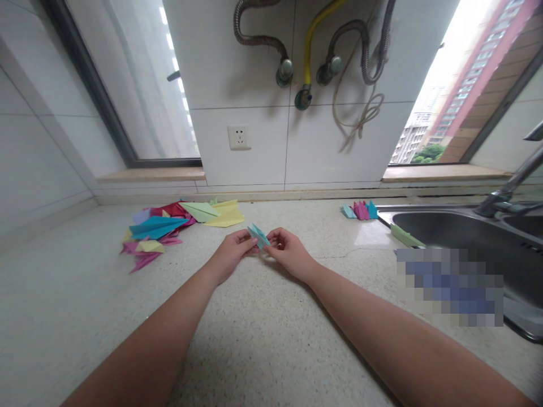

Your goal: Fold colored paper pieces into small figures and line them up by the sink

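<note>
A small light-blue folded paper piece (259,236) is held just above the countertop, near the middle of the view. My left hand (234,252) pinches its left side between thumb and fingers. On the opposite side, my right hand (288,252) grips it the same way, thumb toward me. Pointed paper flaps stick up between the two hands; the lower part is partly covered by my fingertips. To the left lies a heap of folded papers, among them a blue paper plane (159,227) and a yellow folded paper (224,215).
Several small upright folded papers (361,211) stand by the wall at right, beside the steel sink (449,226). A green folded paper (406,236) lies at the sink's rim. A blurred-out patch (449,288) covers something near it. The wall carries a socket (239,138) and hoses.
</note>
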`<move>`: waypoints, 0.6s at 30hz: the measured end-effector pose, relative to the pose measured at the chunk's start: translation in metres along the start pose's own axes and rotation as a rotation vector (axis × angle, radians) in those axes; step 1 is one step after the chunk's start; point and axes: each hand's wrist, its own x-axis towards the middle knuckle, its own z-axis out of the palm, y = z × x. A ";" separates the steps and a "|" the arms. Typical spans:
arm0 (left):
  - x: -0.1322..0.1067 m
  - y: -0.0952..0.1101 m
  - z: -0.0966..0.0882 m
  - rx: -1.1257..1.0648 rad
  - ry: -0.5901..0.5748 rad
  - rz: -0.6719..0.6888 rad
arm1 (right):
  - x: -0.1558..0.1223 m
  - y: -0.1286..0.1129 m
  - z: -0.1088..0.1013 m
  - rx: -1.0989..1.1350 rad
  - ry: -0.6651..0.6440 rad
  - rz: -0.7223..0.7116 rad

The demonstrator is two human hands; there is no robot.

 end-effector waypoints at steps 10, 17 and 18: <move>0.000 -0.001 0.001 -0.064 0.029 0.013 | -0.002 0.002 0.003 0.035 -0.092 0.025; 0.001 -0.005 -0.001 -0.040 0.007 -0.031 | 0.002 0.005 -0.001 0.036 0.022 -0.054; 0.001 -0.006 -0.001 -0.021 -0.003 -0.037 | 0.002 0.005 -0.002 0.007 0.047 -0.063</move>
